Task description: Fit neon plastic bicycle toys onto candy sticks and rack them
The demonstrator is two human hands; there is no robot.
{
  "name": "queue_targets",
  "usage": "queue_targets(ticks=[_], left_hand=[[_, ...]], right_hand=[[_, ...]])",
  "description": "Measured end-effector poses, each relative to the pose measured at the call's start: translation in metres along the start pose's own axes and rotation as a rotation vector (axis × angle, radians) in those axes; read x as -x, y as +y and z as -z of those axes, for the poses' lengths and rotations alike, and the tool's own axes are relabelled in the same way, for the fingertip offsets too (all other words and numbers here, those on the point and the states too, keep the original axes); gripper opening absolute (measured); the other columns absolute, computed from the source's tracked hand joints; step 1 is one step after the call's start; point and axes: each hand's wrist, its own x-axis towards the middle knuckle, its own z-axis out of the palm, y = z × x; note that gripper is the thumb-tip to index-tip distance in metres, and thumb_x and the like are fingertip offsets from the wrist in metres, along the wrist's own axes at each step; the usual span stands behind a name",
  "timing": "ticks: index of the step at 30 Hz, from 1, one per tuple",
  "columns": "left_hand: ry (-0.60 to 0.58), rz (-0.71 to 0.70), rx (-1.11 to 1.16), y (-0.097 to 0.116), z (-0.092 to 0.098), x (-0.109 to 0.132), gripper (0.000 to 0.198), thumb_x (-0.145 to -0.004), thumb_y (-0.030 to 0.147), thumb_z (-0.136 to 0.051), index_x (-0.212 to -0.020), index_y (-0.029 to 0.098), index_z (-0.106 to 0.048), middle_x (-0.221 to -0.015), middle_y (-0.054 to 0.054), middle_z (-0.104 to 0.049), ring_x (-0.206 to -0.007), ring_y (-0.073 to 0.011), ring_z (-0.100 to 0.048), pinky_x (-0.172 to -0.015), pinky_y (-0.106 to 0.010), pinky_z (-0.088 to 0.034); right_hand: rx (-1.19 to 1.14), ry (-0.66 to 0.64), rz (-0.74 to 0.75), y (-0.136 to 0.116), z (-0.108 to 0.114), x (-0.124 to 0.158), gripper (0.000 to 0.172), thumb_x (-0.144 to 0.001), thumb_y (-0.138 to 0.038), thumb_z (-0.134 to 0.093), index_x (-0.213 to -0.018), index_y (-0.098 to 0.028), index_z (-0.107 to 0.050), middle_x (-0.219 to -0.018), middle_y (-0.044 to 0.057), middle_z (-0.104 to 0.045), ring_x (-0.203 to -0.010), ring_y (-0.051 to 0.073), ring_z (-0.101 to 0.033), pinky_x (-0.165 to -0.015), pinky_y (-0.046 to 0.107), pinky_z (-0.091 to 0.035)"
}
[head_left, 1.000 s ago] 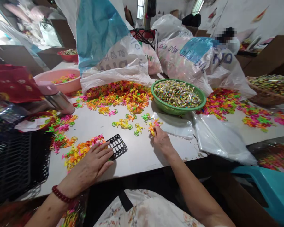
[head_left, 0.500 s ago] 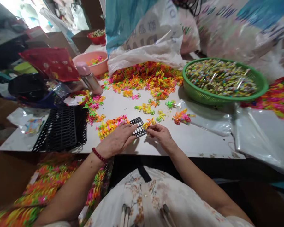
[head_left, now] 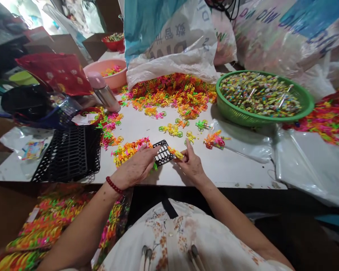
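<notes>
Since the earlier frame, the yellow piece (head_left: pixel 175 153) has been brought against the right edge of the black grid (head_left: pixel 163 152), which is now seen slightly tilted on the white surface (head_left: pixel 237 171). The yellow piece is pinched between thumb and forefinger of the right hand (head_left: pixel 192 165), the other fingers being loosely curled. The left hand (head_left: pixel 135 167) is laid over the grid's left side with its fingers stretched out; whether the grid is gripped from beneath cannot be told. A heap of coloured pieces (head_left: pixel 128 150) is touched by the left hand. A stack of black grids (head_left: pixel 70 152) lies further left, and a green basket (head_left: pixel 237 116) is set well apart to the right
</notes>
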Motion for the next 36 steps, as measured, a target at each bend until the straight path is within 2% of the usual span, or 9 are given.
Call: queue_targets(ticks=[3,6,9,14,18,23,27,31,36], left_hand=[[-0.004,-0.002,0.014,0.0,0.0,0.0,0.052,-0.094,0.017,-0.035,-0.145,0.017,-0.033,-0.135,-0.011,-0.058,-0.128,-0.0199,-0.051,-0.12,-0.049,-0.025],[-0.015,0.003,0.011,-0.001,0.0,0.0,0.051,-0.093,0.016,-0.035,-0.144,0.014,-0.034,-0.134,-0.012,-0.058,-0.128,-0.0198,-0.051,-0.12,-0.048,-0.024],[-0.026,0.005,0.009,-0.001,0.0,0.001,0.054,-0.092,0.015,-0.036,-0.146,0.015,-0.031,-0.135,-0.012,-0.056,-0.128,-0.0198,-0.05,-0.12,-0.049,-0.023],[-0.003,-0.002,0.015,-0.002,-0.001,0.002,0.055,-0.092,0.014,-0.035,-0.147,0.014,-0.027,-0.135,-0.012,-0.056,-0.129,-0.0206,-0.049,-0.12,-0.05,-0.024],[0.021,-0.021,0.016,-0.005,-0.005,0.003,0.055,-0.092,0.014,-0.036,-0.147,0.014,-0.028,-0.133,-0.013,-0.056,-0.128,-0.0216,-0.05,-0.119,-0.052,-0.026],[0.048,-0.038,0.037,-0.008,-0.007,0.005,0.059,-0.091,0.015,-0.04,-0.149,0.017,-0.026,-0.139,-0.013,-0.052,-0.13,-0.0224,-0.048,-0.119,-0.051,-0.026],[0.046,-0.014,0.032,-0.004,-0.004,0.004,0.056,-0.093,0.016,-0.04,-0.148,0.018,-0.029,-0.134,-0.014,-0.053,-0.126,-0.0231,-0.049,-0.116,-0.051,-0.031],[0.056,-0.028,0.014,0.001,0.0,0.001,0.049,-0.095,0.023,-0.042,-0.144,0.019,-0.038,-0.132,-0.015,-0.05,-0.125,-0.0237,-0.049,-0.108,-0.045,-0.043],[0.071,-0.115,-0.112,0.002,-0.001,0.0,0.044,-0.095,0.034,-0.046,-0.137,0.02,-0.048,-0.15,-0.012,-0.039,-0.14,-0.0274,-0.033,-0.117,-0.049,-0.032]], right_hand=[[-0.276,-0.113,-0.15,-0.001,-0.012,0.002,0.033,-0.069,-0.042,-0.075,-0.087,-0.017,-0.063,-0.075,0.0,-0.062,-0.059,0.011,-0.052,-0.057,0.026,-0.046],[-0.448,-0.228,-0.249,-0.005,-0.031,0.004,0.029,-0.071,-0.042,-0.072,-0.082,-0.018,-0.06,-0.075,0.0,-0.063,-0.064,0.013,-0.058,-0.063,0.028,-0.05],[-0.315,-0.272,-0.158,-0.01,-0.046,0.003,0.022,-0.077,-0.037,-0.065,-0.086,-0.017,-0.063,-0.079,0.002,-0.067,-0.071,0.015,-0.062,-0.069,0.029,-0.05],[-0.041,-0.271,0.0,-0.008,-0.059,-0.005,0.019,-0.084,-0.033,-0.054,-0.082,-0.017,-0.063,-0.074,0.001,-0.064,-0.064,0.013,-0.054,-0.061,0.023,-0.042],[0.142,-0.325,0.143,-0.004,-0.061,-0.009,0.007,-0.082,-0.019,-0.053,-0.081,-0.017,-0.06,-0.07,0.0,-0.062,-0.061,0.012,-0.049,-0.06,0.022,-0.037],[0.257,-0.4,0.301,-0.007,-0.054,-0.012,0.015,-0.079,-0.009,-0.05,-0.088,-0.018,-0.057,-0.081,0.003,-0.063,-0.068,0.014,-0.052,-0.066,0.023,-0.039],[0.387,-0.465,0.348,-0.01,-0.053,-0.013,0.023,-0.075,-0.003,-0.048,-0.091,-0.017,-0.055,-0.085,0.004,-0.062,-0.072,0.016,-0.053,-0.069,0.025,-0.041],[0.456,-0.492,0.333,-0.011,-0.055,-0.014,0.022,-0.081,-0.004,-0.048,-0.099,-0.015,-0.056,-0.09,0.008,-0.063,-0.078,0.017,-0.056,-0.074,0.027,-0.043],[0.454,-0.514,0.295,-0.011,-0.056,-0.012,0.019,-0.085,-0.014,-0.053,-0.104,-0.013,-0.057,-0.098,0.011,-0.064,-0.088,0.02,-0.059,-0.078,0.03,-0.046]])
